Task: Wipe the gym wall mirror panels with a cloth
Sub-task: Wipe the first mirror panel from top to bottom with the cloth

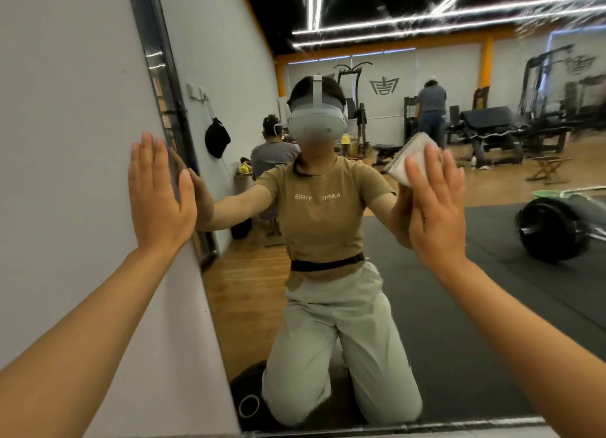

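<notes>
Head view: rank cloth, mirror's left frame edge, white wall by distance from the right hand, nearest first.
1. cloth: under the right hand, pressed to the mirror.
2. mirror's left frame edge: left, across the glass.
3. white wall: far left, beyond the frame, under the left hand.

T-shirt text: on the chest of the tan T-shirt (323, 208) reflected in the mirror (459, 273), small white capitals in two groups, reversed by the reflection; they look like "KANT" and "YIRS", though the letters are too small to be sure.
Wall emblem, far middle: a dark angular logo (384, 86) on the far white wall seen in the reflection; a symbol, not readable as letters.
Wall emblem, far right: a second logo of the same kind (580, 63) on the wall at the far right, blurred and partly behind gym equipment; not readable.
</notes>
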Motion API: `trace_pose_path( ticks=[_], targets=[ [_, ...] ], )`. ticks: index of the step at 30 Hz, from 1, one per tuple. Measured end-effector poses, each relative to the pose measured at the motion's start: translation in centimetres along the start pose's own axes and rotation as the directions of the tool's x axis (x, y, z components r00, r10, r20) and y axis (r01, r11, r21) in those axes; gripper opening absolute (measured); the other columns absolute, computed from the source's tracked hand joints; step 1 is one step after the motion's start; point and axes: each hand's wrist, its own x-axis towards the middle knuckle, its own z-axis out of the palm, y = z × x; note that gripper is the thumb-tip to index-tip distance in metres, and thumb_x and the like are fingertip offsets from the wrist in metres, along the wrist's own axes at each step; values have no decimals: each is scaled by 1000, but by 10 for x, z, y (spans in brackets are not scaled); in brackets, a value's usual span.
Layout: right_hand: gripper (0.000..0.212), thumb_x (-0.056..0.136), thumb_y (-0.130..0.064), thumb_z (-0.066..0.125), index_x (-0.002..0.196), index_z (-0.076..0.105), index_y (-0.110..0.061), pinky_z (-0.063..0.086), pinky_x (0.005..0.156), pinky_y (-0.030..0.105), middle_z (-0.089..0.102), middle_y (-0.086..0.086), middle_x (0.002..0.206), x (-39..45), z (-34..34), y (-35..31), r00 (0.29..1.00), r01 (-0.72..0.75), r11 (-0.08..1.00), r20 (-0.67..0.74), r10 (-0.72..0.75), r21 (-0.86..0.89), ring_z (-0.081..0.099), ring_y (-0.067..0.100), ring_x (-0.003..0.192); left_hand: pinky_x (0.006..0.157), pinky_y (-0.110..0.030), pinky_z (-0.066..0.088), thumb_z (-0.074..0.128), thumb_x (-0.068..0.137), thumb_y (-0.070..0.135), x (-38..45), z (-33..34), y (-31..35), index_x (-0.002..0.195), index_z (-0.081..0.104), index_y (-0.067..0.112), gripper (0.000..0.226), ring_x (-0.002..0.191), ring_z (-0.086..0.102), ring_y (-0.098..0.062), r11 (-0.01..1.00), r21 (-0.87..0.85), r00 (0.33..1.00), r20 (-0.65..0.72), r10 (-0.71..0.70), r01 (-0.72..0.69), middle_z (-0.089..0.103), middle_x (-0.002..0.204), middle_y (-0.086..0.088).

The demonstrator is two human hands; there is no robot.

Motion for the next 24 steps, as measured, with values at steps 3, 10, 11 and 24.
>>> trace_pose_path(
  ticks=[3, 10, 11, 24],
  targets=[
    [47, 106, -20, 30, 153, 30, -12, 2, 123, 46, 19, 12, 163, -66, 10, 8, 994, 90, 995, 62, -87, -48, 8, 31, 152, 125, -40, 7, 30, 104, 32, 1, -1, 3, 157, 13, 8, 60, 153, 4, -23, 1000, 15, 1000, 7, -15, 15, 9, 166, -8],
    [87, 78, 0, 37, 159, 14, -24, 21, 118, 43, 36, 7, 155, -269, -4, 42, 879, 246, 941, 462, -115, -233, 13, 26, 152, 125, -38, 6, 27, 103, 37, 1, -4, 3, 158, 11, 12, 62, 153, 2, -20, 998, 49, 998, 50, -32, 29, 7, 166, -5],
    [84, 81, -4, 38, 159, 14, -25, 21, 117, 45, 31, 6, 158, -259, -4, 42, 875, 200, 961, 476, -89, -188, 12, 26, 152, 125, -38, 6, 26, 103, 38, 2, -4, 3, 158, 12, 12, 63, 153, 1, -19, 998, 57, 998, 57, -34, 30, 7, 166, -4],
    [57, 101, -8, 32, 157, 21, -10, -4, 123, 39, 11, 15, 164, 25, -8, 31, 947, -287, 958, -141, 287, 20, 3, 35, 151, 124, -34, 3, 38, 107, 28, 2, -9, 9, 158, 11, 13, 60, 153, -1, -17, 995, 60, 991, 101, -86, 80, 4, 167, -3]
  ],
)
